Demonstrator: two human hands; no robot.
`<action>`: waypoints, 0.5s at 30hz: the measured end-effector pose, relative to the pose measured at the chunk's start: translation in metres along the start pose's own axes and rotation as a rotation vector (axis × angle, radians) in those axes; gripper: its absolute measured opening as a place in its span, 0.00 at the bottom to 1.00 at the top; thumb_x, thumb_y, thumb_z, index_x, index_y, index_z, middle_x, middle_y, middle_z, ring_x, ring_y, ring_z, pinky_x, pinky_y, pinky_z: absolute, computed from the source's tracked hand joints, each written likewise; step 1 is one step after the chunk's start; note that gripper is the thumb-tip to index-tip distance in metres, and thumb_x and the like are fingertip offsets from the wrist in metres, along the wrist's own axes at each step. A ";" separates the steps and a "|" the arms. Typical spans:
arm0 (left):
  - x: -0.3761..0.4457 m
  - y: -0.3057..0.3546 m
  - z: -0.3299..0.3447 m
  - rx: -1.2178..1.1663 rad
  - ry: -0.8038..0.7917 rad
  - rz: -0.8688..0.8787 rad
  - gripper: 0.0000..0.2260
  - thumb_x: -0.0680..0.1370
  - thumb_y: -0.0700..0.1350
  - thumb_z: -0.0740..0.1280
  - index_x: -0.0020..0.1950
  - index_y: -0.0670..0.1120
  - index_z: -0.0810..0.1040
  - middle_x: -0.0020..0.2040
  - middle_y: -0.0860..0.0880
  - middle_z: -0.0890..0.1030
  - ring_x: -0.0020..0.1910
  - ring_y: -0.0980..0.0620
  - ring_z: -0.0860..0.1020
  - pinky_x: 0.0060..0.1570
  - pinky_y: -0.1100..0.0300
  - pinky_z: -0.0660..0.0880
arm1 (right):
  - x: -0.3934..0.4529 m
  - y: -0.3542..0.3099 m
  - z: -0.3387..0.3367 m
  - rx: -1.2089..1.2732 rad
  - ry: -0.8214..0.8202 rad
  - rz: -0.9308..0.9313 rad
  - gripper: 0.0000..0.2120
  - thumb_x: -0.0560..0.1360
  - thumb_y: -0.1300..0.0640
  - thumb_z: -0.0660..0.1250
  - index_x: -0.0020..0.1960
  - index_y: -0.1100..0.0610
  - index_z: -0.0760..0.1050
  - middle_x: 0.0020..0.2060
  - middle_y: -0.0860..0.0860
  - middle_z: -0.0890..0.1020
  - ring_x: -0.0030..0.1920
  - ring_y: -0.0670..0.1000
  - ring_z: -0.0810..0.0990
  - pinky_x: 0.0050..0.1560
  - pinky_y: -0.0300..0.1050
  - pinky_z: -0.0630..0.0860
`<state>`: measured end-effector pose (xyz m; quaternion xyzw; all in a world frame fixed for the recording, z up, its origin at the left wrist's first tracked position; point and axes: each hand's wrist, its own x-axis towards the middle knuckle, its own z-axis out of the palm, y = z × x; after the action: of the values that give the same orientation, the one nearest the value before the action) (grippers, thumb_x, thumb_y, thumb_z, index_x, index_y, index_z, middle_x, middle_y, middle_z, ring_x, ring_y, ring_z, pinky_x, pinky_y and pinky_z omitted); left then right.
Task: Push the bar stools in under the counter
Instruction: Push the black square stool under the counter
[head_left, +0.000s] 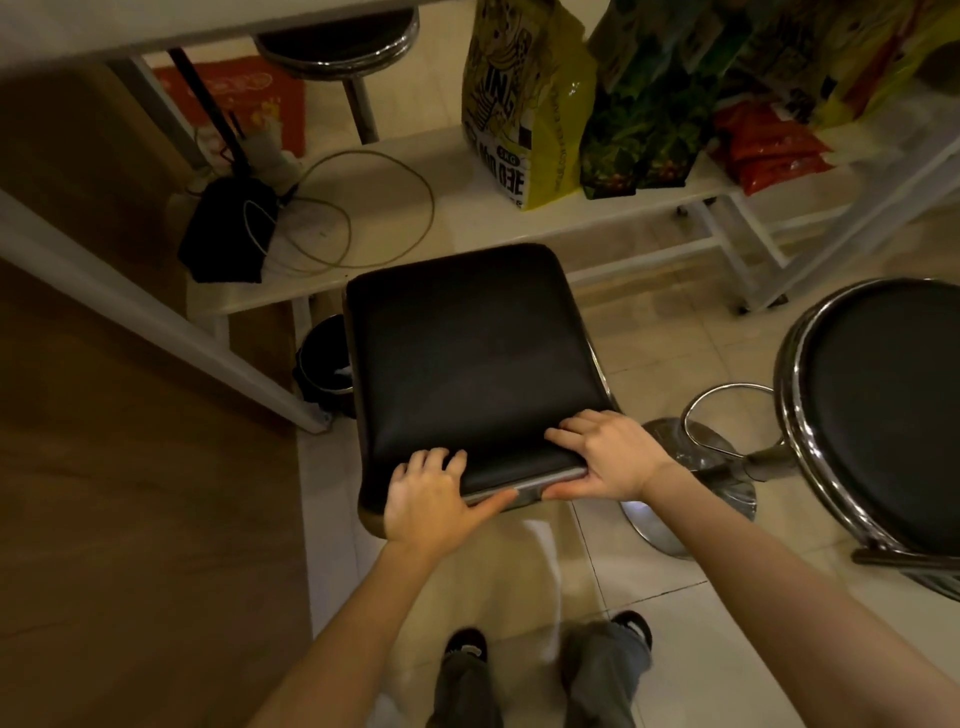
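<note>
The square black stool (467, 358) stands at the centre of the frame, its far edge just short of the low white shelf (415, 228), so it is not yet tucked in. The left hand (431, 499) grips the seat's near edge at lower centre, fingers curled over the cushion and thumb along the metal rim; the right hand (608, 457) holds the same edge just to its right, fingers clamped on top and thumb beneath. A straight shove looks likely to drive the seat into the shelf's front edge, since the two seem close in height, and the small dark bin (324, 364) touching the stool's left side could be knocked or trapped. To the right, the round chrome-rimmed stool (883, 415) stands near, and its footring and base could snag the square stool's base if the push drifts that way. Loose cables (363, 208) and a black router-like box (228, 228) on the shelf at upper left might be jolted. A third stool (337, 36) already sits under the white surface (104, 26) at the top. On the yellow bag (519, 104), upper centre, large letters "ING" and a small "5KG" can be read; the rest is inverted and unclear. The neighbouring green and red packets (769, 150) show no legible writing.
</note>
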<state>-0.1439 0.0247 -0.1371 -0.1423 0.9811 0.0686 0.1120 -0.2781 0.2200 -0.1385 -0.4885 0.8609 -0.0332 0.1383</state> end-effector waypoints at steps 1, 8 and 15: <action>0.000 0.000 0.001 0.003 -0.004 -0.001 0.46 0.62 0.75 0.38 0.68 0.51 0.70 0.64 0.50 0.75 0.64 0.49 0.70 0.62 0.53 0.67 | 0.000 0.000 -0.001 0.003 -0.018 0.007 0.51 0.63 0.22 0.36 0.67 0.55 0.70 0.57 0.54 0.80 0.56 0.55 0.78 0.55 0.48 0.74; 0.001 0.001 -0.003 0.022 -0.090 -0.001 0.45 0.63 0.76 0.42 0.67 0.49 0.70 0.64 0.48 0.73 0.63 0.46 0.69 0.60 0.51 0.67 | -0.014 -0.009 -0.010 0.159 -0.154 0.129 0.42 0.68 0.26 0.50 0.73 0.52 0.61 0.70 0.52 0.70 0.69 0.53 0.67 0.69 0.49 0.61; 0.016 0.028 -0.044 0.263 -0.422 0.067 0.32 0.75 0.68 0.52 0.66 0.44 0.68 0.65 0.43 0.72 0.64 0.42 0.70 0.61 0.49 0.66 | -0.026 -0.033 -0.027 0.598 -0.087 0.457 0.35 0.73 0.49 0.69 0.74 0.53 0.57 0.69 0.57 0.70 0.69 0.58 0.68 0.70 0.54 0.64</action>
<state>-0.1756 0.0394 -0.0958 -0.0764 0.9406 -0.0276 0.3297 -0.2453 0.2226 -0.1011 -0.2228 0.8933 -0.2306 0.3150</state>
